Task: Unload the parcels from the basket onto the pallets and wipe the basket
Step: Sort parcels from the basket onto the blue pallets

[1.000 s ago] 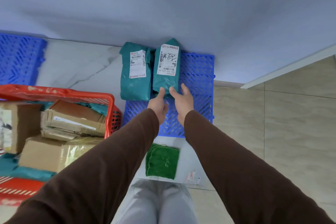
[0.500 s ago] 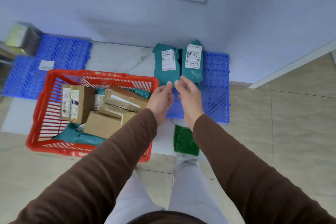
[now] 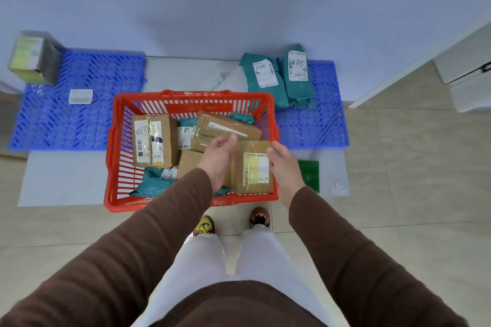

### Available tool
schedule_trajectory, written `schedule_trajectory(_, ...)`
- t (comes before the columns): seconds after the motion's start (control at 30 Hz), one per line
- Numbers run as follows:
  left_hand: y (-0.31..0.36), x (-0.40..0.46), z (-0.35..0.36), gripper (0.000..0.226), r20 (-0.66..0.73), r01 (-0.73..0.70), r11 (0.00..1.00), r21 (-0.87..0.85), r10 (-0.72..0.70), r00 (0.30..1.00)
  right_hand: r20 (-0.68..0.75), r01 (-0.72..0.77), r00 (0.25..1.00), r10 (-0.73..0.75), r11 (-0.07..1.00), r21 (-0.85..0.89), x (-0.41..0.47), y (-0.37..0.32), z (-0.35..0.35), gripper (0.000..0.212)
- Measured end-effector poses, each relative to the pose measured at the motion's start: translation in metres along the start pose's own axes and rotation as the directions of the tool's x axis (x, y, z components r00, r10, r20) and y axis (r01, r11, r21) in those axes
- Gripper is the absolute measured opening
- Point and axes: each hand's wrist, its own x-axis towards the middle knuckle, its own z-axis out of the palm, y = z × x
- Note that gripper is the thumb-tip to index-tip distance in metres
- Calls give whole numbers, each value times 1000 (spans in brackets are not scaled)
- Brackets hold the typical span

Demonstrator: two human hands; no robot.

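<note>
From the head view, both hands have come back from the right pallet point(image 3: 329, 125), where a second ago they were settling the second of the two teal mailer bags point(image 3: 279, 79) against the first; the person has also straightened up, so the whole red basket point(image 3: 117, 156) now shows. That means one more parcel is delivered and the next pick is starting. The left hand point(image 3: 218, 156) hovers over the middle of the basket with fingers loosely curled and nothing in them, and the right hand point(image 3: 285, 164) hangs relaxed and empty over the basket's right rim, so both look released. Between them lies the cardboard box point(image 3: 252, 167) at the near right corner of the basket, label up, its long axis running near to far; I'd guess it is the next to go (it is the handiest). The two bags on the pallet also lie with their long axes near to far, labels up, side by side and touching. Several boxes and teal bags remain in the basket, so unloading is far from done, and the green cloth point(image 3: 309, 174) lies just right of the basket.
</note>
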Motion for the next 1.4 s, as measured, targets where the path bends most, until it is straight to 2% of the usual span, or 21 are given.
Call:
schedule_trajectory(0.13,-27,8,-1,61,-4,75,987,142,-75,997,-51,-71,996,74,996,59,-7,16,5,52)
schedule_trajectory(0.3,-48,24,4,63,-21,163,985,63,-162,987,-78,-110,991,113,993,43,2,27,15,56)
schedule_trajectory(0.53,-53,34,13,74,-28,230,968,97,-228,973,-68,-110,991,111,994,22,10,34,17,53)
schedule_trajectory(0.7,-53,50,14,95,-2,248,965,91,-249,969,-70,-113,991,115,993,24,18,38,15,54)
schedule_trajectory(0.83,-50,56,16,69,-18,273,959,72,-273,962,-72,-108,991,109,994,11,20,43,16,56)
schedule_trajectory(1.03,-52,65,18,61,-42,278,959,62,-275,960,-91,-77,993,76,997,-4,23,47,14,55)
schedule_trajectory(1.3,-64,71,23,67,-91,245,969,19,-243,966,-115,-61,992,48,992,-108,20,46,21,59)
schedule_trajectory(1.4,-68,73,18,74,-127,218,975,53,-210,970,-110,-62,993,41,978,-199,19,48,22,60)
